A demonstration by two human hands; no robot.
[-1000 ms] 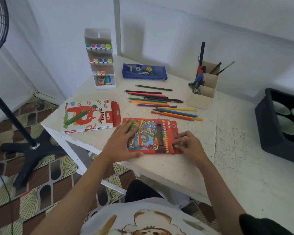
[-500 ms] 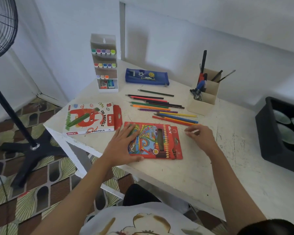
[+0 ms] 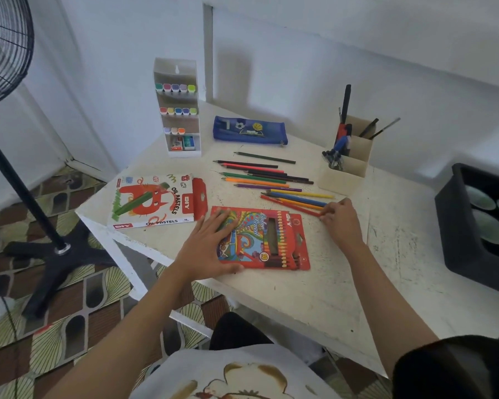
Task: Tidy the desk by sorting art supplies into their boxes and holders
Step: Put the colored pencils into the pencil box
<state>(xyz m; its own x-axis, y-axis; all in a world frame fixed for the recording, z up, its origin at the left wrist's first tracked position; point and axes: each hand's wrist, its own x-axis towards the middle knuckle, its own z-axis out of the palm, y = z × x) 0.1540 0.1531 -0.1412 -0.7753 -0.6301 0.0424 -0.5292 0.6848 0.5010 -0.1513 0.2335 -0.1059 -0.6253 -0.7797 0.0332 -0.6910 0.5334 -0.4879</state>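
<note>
head view: the red pencil box (image 3: 260, 237) lies flat near the front edge of the surface (image 3: 314, 298) under the left grip (image 3: 211, 246), fingers straight and pressing, while the right grip (image 3: 340, 220) pinches the end of the red pencil (image 3: 290, 205) in the loose row just behind, oil pastels box (image 3: 153, 201) at left.

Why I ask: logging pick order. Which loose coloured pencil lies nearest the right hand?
The red pencil, the one in the row closest to the person. Its end meets the right hand's fingertips, while the other pencils lie farther back.
</note>
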